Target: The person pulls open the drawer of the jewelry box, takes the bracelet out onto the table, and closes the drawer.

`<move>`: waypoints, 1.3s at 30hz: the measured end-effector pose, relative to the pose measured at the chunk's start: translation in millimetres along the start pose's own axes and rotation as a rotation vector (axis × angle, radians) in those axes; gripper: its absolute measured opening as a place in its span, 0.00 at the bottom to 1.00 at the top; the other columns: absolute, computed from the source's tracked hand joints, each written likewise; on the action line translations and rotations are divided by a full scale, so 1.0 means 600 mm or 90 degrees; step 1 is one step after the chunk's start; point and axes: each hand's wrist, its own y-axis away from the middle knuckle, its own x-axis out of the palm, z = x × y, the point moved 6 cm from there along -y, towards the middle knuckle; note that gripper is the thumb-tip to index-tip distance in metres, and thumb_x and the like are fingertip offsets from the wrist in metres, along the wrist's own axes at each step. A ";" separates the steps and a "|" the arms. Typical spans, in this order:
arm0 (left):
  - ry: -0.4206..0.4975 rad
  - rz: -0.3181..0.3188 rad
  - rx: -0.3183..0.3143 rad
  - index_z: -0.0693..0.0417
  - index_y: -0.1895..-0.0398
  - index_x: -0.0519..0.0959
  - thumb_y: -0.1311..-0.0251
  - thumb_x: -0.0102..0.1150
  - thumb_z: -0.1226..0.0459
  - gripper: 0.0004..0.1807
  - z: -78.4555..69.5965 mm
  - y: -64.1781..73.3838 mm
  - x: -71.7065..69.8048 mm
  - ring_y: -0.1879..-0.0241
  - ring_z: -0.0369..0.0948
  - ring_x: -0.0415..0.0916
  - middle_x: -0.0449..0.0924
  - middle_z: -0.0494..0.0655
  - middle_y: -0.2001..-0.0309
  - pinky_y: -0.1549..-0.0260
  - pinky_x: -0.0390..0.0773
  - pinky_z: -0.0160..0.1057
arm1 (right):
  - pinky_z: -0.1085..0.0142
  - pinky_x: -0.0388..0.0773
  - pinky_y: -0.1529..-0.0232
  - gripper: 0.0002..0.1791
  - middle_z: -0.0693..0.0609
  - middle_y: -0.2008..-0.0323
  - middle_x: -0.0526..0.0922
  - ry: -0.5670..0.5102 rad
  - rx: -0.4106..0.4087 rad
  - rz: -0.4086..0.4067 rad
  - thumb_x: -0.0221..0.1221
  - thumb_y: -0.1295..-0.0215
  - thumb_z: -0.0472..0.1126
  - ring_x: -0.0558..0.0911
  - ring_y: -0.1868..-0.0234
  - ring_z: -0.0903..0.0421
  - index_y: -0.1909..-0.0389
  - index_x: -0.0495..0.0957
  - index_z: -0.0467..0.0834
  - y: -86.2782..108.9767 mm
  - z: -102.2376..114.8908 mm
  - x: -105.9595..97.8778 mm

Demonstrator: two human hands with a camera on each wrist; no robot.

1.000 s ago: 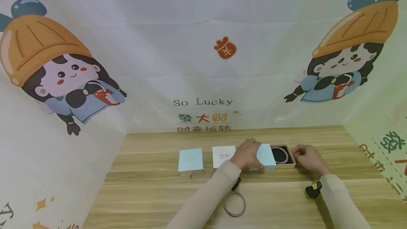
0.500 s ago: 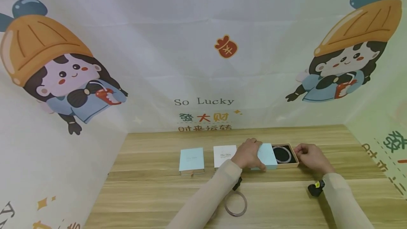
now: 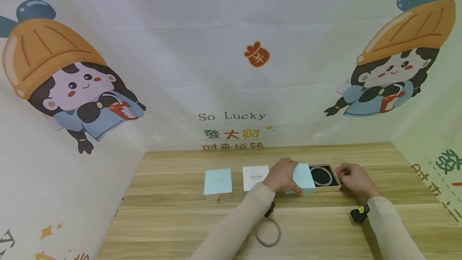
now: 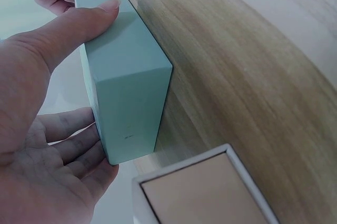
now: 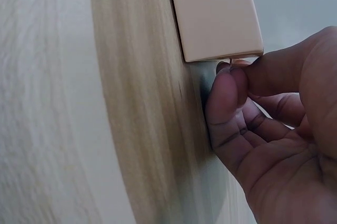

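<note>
A light blue sleeve (image 3: 304, 177) of a sliding gift box lies on the table, its tan drawer (image 5: 216, 19) drawn partly out to the right. My left hand (image 3: 282, 176) grips the sleeve, thumb on its near side and fingers on the far side. At the drawer's outer end, my right hand (image 3: 356, 179) pinches a small pull tab between thumb and finger; the fingers mostly cover it. A pale bangle (image 3: 331, 177) rests on the drawer's black lining, its left edge close to the sleeve's opening.
A white box (image 3: 252, 173) stands just left of my left hand, and another light blue box (image 3: 218, 181) farther left. A loose bangle (image 3: 279, 232) lies on the wooden table (image 3: 317, 228) nearby, beside my left forearm. Printed cloth walls (image 3: 288, 71) enclose the back and sides.
The drawer has slid slightly farther right out of the sleeve, with my right hand moving right along with it. My left hand keeps holding the sleeve in about the same place.
</note>
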 end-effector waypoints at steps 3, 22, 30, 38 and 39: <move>0.001 0.000 -0.004 0.47 0.26 0.69 0.57 0.82 0.42 0.53 -0.001 0.001 -0.001 0.31 0.39 0.68 0.71 0.41 0.29 0.34 0.73 0.35 | 0.68 0.70 0.74 0.11 0.50 0.72 0.81 0.006 -0.003 -0.002 0.52 0.42 0.29 0.73 0.74 0.59 0.62 0.81 0.33 -0.001 -0.001 -0.001; 0.009 0.004 -0.011 0.46 0.25 0.69 0.57 0.82 0.43 0.54 -0.001 0.000 0.004 0.31 0.40 0.68 0.71 0.42 0.30 0.35 0.73 0.36 | 0.67 0.80 0.65 0.15 0.41 0.61 0.86 -0.072 0.052 0.057 0.47 0.24 0.33 0.81 0.65 0.58 0.50 0.78 0.27 0.009 -0.007 0.000; 0.003 0.000 -0.011 0.46 0.26 0.69 0.57 0.82 0.43 0.53 -0.003 0.000 0.003 0.31 0.39 0.68 0.71 0.41 0.30 0.34 0.73 0.35 | 0.66 0.82 0.63 0.21 0.38 0.56 0.86 -0.094 0.062 0.052 0.45 0.18 0.41 0.84 0.62 0.57 0.43 0.76 0.28 0.017 0.006 -0.002; 0.004 -0.002 -0.004 0.46 0.26 0.70 0.58 0.82 0.43 0.53 -0.003 0.001 0.000 0.32 0.39 0.68 0.72 0.42 0.31 0.36 0.74 0.34 | 0.48 0.82 0.50 0.27 0.31 0.42 0.79 -0.018 0.029 0.008 0.55 0.22 0.51 0.80 0.43 0.33 0.35 0.72 0.34 0.022 0.025 -0.007; 0.006 -0.001 -0.004 0.46 0.26 0.69 0.58 0.82 0.43 0.53 -0.002 0.001 0.000 0.32 0.39 0.68 0.71 0.42 0.30 0.35 0.73 0.34 | 0.44 0.81 0.48 0.29 0.30 0.40 0.78 -0.010 0.024 0.008 0.56 0.23 0.52 0.78 0.40 0.31 0.34 0.71 0.35 0.022 0.028 -0.007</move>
